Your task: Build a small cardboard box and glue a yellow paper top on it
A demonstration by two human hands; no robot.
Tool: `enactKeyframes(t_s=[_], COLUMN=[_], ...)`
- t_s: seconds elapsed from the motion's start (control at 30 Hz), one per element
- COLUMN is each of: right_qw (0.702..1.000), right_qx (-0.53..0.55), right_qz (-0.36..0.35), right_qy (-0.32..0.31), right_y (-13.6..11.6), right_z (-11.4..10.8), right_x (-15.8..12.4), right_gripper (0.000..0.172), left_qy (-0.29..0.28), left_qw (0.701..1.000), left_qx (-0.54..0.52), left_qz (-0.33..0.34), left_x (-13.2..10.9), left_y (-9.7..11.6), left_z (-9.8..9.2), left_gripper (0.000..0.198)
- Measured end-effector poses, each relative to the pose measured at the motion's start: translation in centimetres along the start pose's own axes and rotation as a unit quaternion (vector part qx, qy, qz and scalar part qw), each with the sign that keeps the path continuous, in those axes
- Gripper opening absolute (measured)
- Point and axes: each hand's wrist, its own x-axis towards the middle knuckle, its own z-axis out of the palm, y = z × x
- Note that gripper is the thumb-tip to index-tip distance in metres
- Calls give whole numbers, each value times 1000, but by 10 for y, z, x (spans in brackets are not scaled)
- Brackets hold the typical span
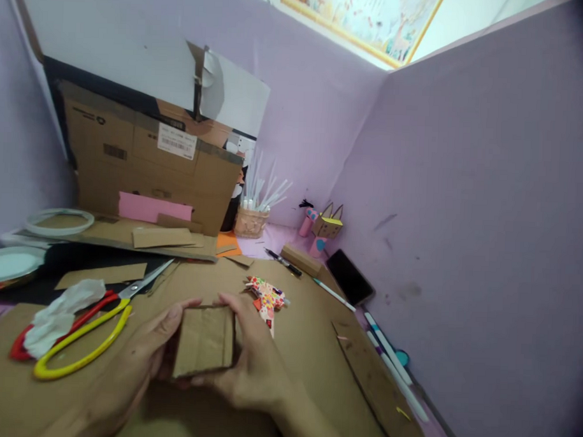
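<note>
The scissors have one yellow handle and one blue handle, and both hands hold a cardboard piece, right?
Not quite: in the head view, the scissors have one yellow handle and one red handle, not blue. The left hand and right hand do hold the cardboard piece.

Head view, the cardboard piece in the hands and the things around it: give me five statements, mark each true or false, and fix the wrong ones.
1. The left hand and right hand both hold the cardboard piece. True.
2. The scissors are blue-handled. False: their handles are red and yellow.
3. Crumpled white material lies over part of the scissors. True.
4. A dark phone lies left of the scissors. False: it lies to their right, near the wall.
5. White sticks stand in a small basket. True.
</note>
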Motion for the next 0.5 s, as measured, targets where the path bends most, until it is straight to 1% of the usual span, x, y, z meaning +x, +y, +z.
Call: enactKeyframes(t_s=[0.03,0.1,0.17,0.23,0.3,0.37,0.43,0.5], right_qw=[998,984,971,969,973,978,984,990], right_qx=[34,103,145,149,122,88,44,-5], right_qz=[51,141,186,197,197,187,169,133], right_qy=[14,26,28,28,20,8,23,53], right_y=[1,2,3,6,10,14,17,19], right_z=[1,2,1,0,0,2,5,9], right_x=[0,1,2,0,-4,-10,-15,-15], right_gripper=[93,99,99,96,88,84,90,104], left_qy=[1,6,10,16,24,48,83,109], left_qw=[1000,999,995,990,986,986,986,985], left_qx=[-1,11,51,108,149,153,133,122], left_qz=[15,49,80,90,67,53,58,57], left_x=[-1,-4,-5,-5,-3,1,4,8], left_y=[1,2,2,0,-4,-9,-13,-14], left_z=[1,0,-2,-6,-10,-12,-14,-15], left_gripper=[66,72,81,83,77,68,60,57])
